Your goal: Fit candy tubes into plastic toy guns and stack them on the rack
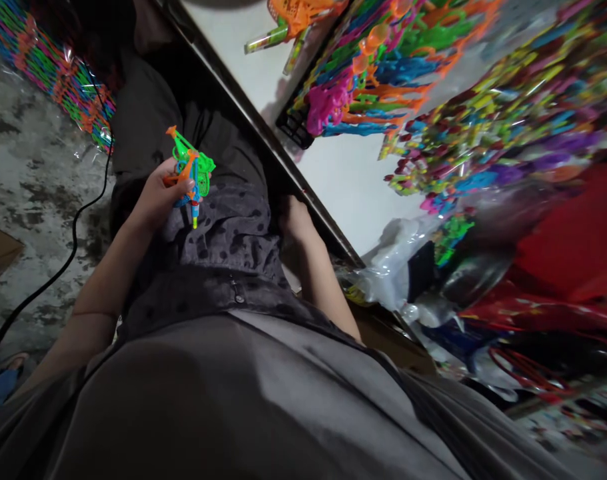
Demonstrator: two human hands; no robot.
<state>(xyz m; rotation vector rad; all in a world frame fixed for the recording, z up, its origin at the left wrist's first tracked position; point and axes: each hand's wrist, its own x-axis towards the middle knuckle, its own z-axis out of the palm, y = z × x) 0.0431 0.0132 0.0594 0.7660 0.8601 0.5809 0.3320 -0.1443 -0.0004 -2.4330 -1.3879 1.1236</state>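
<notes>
Table [340,193]: one, white, dark-edged; bare strip between its edge and black basket [296,130] (one). Left hand [156,190]: one, clear of table's edge; fingers closed around green-orange-blue plastic toy [198,175], piece count unclear. Right hand [296,217]: one, beside table's edge; fingers hidden, opening and hold untellable. Yellow-green tubes [266,40]: two, on table.

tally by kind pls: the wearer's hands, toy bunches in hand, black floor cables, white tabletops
Hands, left hand and right hand: 2
Held toy bunch: 1
Black cable: 1
White tabletop: 1
Total: 5
</notes>
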